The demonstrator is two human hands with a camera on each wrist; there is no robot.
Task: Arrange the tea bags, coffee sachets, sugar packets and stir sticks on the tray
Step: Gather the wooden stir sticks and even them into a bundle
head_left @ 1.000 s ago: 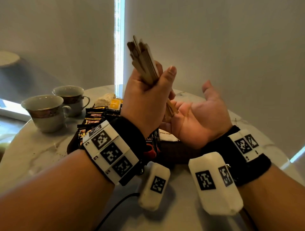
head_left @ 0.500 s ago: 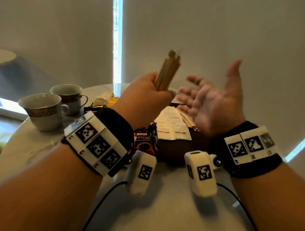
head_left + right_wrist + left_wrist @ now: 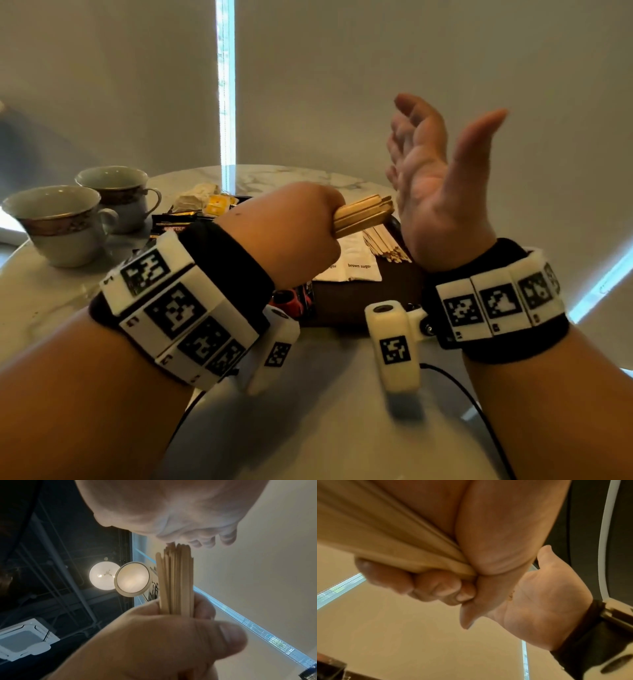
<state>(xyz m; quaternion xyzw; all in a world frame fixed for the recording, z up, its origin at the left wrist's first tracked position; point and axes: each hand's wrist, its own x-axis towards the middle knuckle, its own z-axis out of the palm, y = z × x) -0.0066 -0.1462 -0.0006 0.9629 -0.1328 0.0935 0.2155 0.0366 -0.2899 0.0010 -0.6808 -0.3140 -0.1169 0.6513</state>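
My left hand (image 3: 298, 229) grips a bundle of wooden stir sticks (image 3: 364, 214), held level with its ends pointing right. Those ends meet the heel of my right hand (image 3: 435, 185), which stands open, palm facing left, fingers up. In the right wrist view the stick bundle (image 3: 176, 582) butts against the right palm (image 3: 171, 507). Below lies the dark brown tray (image 3: 363, 301) with white brown-sugar packets (image 3: 358, 263) and more stir sticks (image 3: 387, 246). Dark coffee sachets (image 3: 174, 219) and tea bags (image 3: 200, 202) lie at its far left, partly hidden by my left wrist.
Two china cups (image 3: 61, 222) (image 3: 116, 192) stand on the round marble table (image 3: 308, 428) to the left. Black cables (image 3: 479, 397) run from the wrist cameras over the near table. A grey wall and a bright window slit are behind.
My left hand has lowered and tipped the stick bundle from upright to level, pointing right. My right hand has lifted and turned its palm to meet the stick ends.
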